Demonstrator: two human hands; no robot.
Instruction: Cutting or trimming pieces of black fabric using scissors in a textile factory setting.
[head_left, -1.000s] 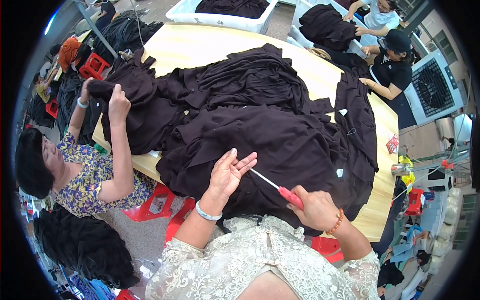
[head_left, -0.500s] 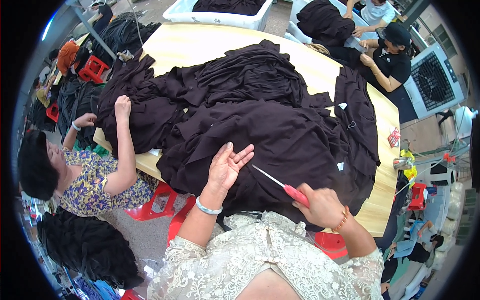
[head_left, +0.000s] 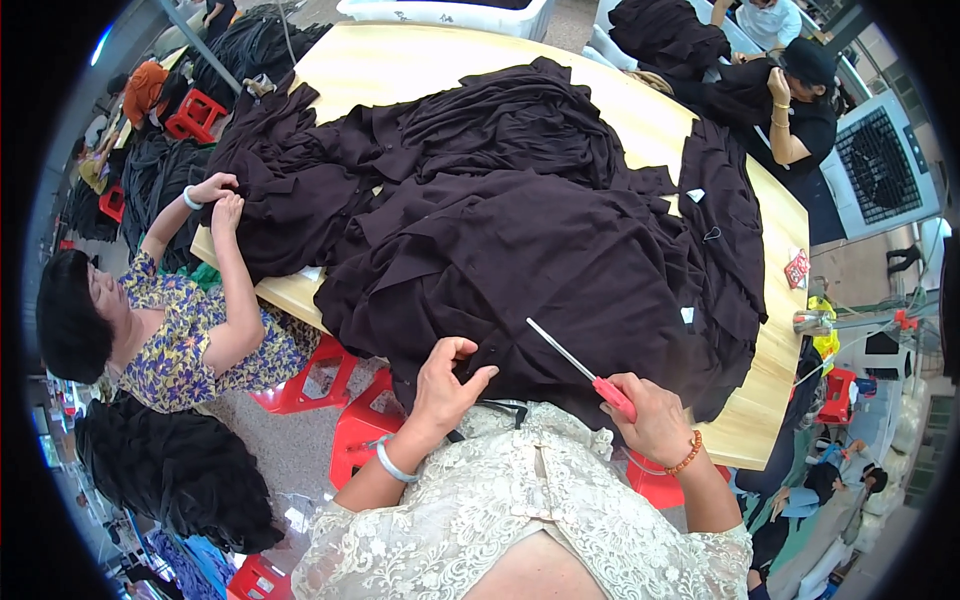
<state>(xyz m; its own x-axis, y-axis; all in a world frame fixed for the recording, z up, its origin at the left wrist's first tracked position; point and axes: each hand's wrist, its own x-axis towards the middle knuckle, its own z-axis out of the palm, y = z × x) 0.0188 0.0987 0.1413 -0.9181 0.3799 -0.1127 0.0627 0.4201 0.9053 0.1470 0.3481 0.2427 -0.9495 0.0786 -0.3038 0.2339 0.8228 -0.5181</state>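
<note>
Dark cloth: a heap of near-black garments [head_left: 540,230] covers most of the bench, its front fold hanging over the near edge just before the person.
Left grip: the left hand [head_left: 445,385] pinches a fold of the dark cloth at the near edge, thumb over fingers, a pale bangle [head_left: 390,462] on the wrist.
Right grip: the right hand [head_left: 655,420] is pressed together around the red handle of a slim cutting tool [head_left: 580,365], the thin metal blade pointing up and left over the cloth; a beaded bracelet [head_left: 688,455] sits on that wrist.
Gap: the blade tip lies near the left hand, apart from it.
Risk, fingers: the point looks aimed towards the pinching hand; a slip along the fabric could, I judge, nick the thumb.
Risk, cloth: the layers lie deep and all one colour, so the blade could catch a fold beneath the one meant.
Risk, heap: the overhang at the near edge is heavy; a tug might drag more of it off.
Bench: pale yellow wood [head_left: 400,60], bare at the far left corner and along the right edge.
Neighbours: a person in a flowered top [head_left: 190,335] handles cloth at the left edge; another in black [head_left: 800,110] sits at the far right corner.
Room: red stools [head_left: 310,375] below, more dark bundles [head_left: 165,480] on the floor, a white fan unit [head_left: 880,160] at right.
</note>
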